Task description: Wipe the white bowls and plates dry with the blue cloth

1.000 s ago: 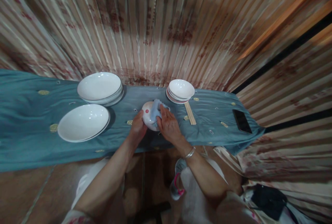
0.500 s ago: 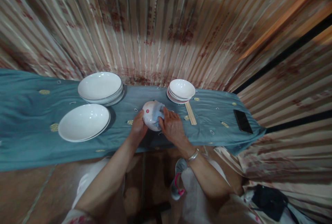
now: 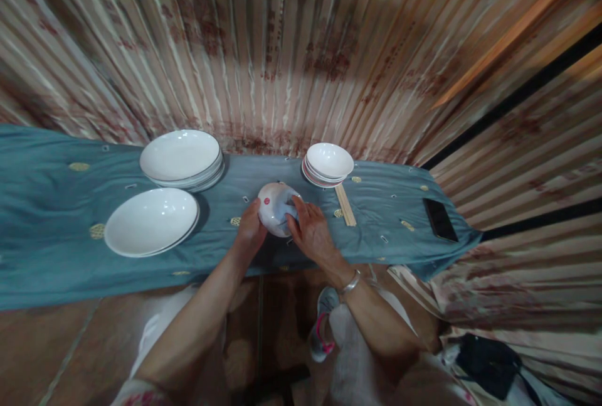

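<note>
A small white bowl (image 3: 268,214) with a red mark is tilted over the middle of the table, its underside partly toward me. My left hand (image 3: 250,227) is closed on the bowl's left edge. On the right side, my right hand (image 3: 311,227) grips a light blue cloth (image 3: 281,200) and presses it against the bowl. The fingertips are partly sunk in the cloth's folds. Beyond the right hand stands a stack of small white bowls (image 3: 330,160), with a bundle of chopsticks (image 3: 345,205) lying beside it.
On the left are a stack of large white dishes (image 3: 181,155) and a nearer pair of large white dishes (image 3: 150,223). A black phone (image 3: 440,219) lies at the right end of the blue-green tablecloth (image 3: 226,255). A pleated curtain (image 3: 282,48) hangs behind the table.
My right hand and the cloth have shifted slightly over the bowl's surface. The left hand keeps its hold, and the dishes, chopsticks and phone stay where they were.
</note>
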